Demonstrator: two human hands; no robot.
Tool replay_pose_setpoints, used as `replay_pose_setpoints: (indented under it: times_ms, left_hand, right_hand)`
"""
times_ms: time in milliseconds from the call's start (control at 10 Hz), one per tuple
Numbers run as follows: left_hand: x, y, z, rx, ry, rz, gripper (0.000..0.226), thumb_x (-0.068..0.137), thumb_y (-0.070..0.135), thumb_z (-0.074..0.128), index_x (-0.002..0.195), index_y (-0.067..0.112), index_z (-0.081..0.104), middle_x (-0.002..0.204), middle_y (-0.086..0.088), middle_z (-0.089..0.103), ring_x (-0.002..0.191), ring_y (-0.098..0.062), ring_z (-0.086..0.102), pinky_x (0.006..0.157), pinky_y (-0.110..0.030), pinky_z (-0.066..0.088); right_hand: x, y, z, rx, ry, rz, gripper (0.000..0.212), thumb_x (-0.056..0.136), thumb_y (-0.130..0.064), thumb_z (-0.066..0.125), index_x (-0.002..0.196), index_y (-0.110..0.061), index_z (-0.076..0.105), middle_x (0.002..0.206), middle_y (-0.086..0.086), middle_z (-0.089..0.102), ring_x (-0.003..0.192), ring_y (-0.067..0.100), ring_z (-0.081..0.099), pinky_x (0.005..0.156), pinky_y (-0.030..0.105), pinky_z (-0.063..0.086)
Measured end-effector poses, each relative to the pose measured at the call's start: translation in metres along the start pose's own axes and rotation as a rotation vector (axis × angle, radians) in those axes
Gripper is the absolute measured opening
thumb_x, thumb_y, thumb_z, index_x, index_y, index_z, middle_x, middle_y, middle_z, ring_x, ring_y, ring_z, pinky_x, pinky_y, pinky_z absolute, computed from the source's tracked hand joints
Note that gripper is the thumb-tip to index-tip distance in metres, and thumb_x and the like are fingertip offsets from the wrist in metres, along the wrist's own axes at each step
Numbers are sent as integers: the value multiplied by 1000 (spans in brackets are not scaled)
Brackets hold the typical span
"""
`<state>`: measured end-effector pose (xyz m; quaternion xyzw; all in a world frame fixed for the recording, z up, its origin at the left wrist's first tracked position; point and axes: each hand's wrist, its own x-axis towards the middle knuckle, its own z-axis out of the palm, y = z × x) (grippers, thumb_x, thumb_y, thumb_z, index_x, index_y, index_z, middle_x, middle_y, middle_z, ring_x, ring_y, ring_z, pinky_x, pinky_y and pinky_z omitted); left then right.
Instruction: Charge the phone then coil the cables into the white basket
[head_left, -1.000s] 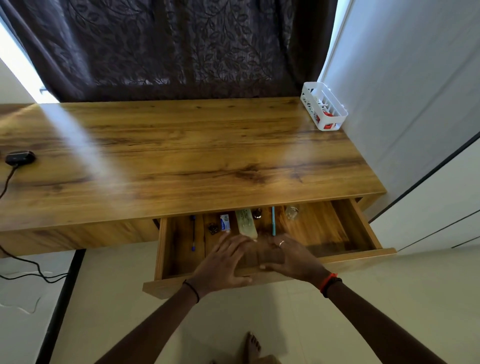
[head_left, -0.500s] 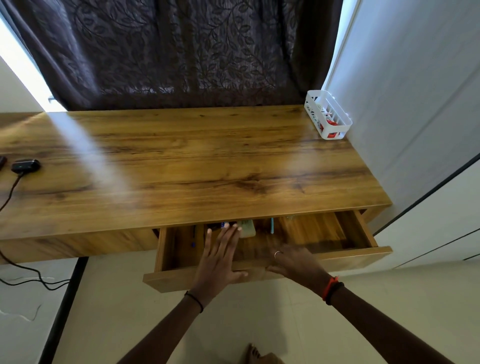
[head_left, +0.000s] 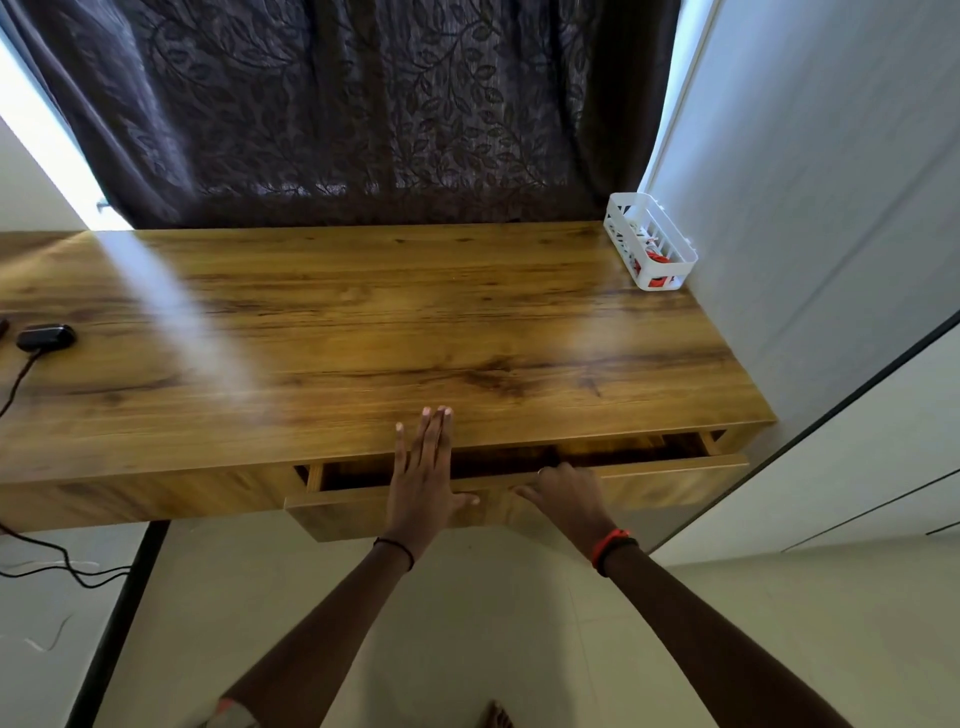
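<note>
Fingers are the first worry: the left hand lies flat and spread, holding nothing, its tips over the table edge while its palm presses the drawer front; a hard shove could pinch them in the narrow gap. The right hand is also empty, curled loosely on the drawer lip. The white basket stands at two o'clock against the wall, with red and white cables inside. A black charger lies at nine o'clock. No phone shows.

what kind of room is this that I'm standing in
Probably a bedroom or study at home: a wooden desk with a drawer stands under a dark leaf-patterned curtain, with a white basket in its corner.
</note>
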<state>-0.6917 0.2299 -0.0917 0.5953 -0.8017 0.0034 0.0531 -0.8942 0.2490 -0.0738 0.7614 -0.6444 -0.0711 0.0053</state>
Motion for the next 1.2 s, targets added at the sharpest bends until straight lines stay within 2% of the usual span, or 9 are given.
replay_pose_setpoints:
  times_ms: [200,400,500,700,800,900,1000,1100,1200]
  left_hand:
    - [17,-1,-1,17,15,-20,129,58,65,73,149,5,5,157,-12,13,146,-27,6,117,-53,9]
    - [30,-2,-1,22,13,-31,128,57,62,75,149,4,8,156,-13,18,145,-28,11,116,-53,7]
    - [40,-4,0,48,33,-24,127,58,62,74,149,4,6,156,-14,17,145,-28,10,116,-53,4]
    - [45,-4,0,49,44,-21,125,58,63,73,148,3,10,155,-14,21,145,-28,12,115,-54,8]
    - [44,-4,2,41,54,-21,124,58,61,74,148,3,13,154,-14,22,145,-28,13,116,-53,5]
    - [47,-7,5,2,67,4,121,60,63,72,148,3,14,154,-13,23,145,-28,12,117,-49,1]
    - [44,-6,2,46,91,173,110,71,67,61,148,4,15,155,-12,22,145,-25,8,118,-47,5]
    - [52,-21,-17,78,135,363,87,88,67,36,148,6,20,155,-9,24,145,-22,11,116,-49,12]
    - [63,-36,-34,118,202,306,82,91,65,30,148,7,22,154,-10,26,144,-22,13,115,-51,12]
  right_hand:
    - [17,2,-3,-26,-11,4,50,93,-57,34,57,-21,32,52,-6,32,49,9,41,44,23,28]
    - [34,3,-12,-14,-16,7,49,91,-57,39,60,-20,44,52,-6,35,55,14,48,49,26,35]
    - [42,1,-14,-29,25,13,42,81,-56,60,55,-24,51,49,-3,42,45,13,45,45,21,30]
    - [53,2,1,-34,138,13,58,59,-55,80,34,-22,40,37,-9,15,30,9,18,40,12,15]
    - [51,2,-4,-43,103,-26,46,68,-49,77,41,-21,53,39,-9,13,32,9,22,41,12,12]
    - [49,9,1,-128,50,-228,40,97,-32,38,71,-20,65,48,-6,21,45,13,39,40,18,18]
    - [43,11,-7,-62,81,-193,62,94,-49,20,56,-20,59,45,-7,24,39,13,38,38,19,23]
    - [52,20,-29,49,362,-175,63,90,-61,29,42,-22,42,39,-9,25,31,10,29,37,18,22]
    - [61,32,-52,66,476,-147,55,90,-57,35,50,-23,51,43,-6,46,40,11,48,40,23,37]
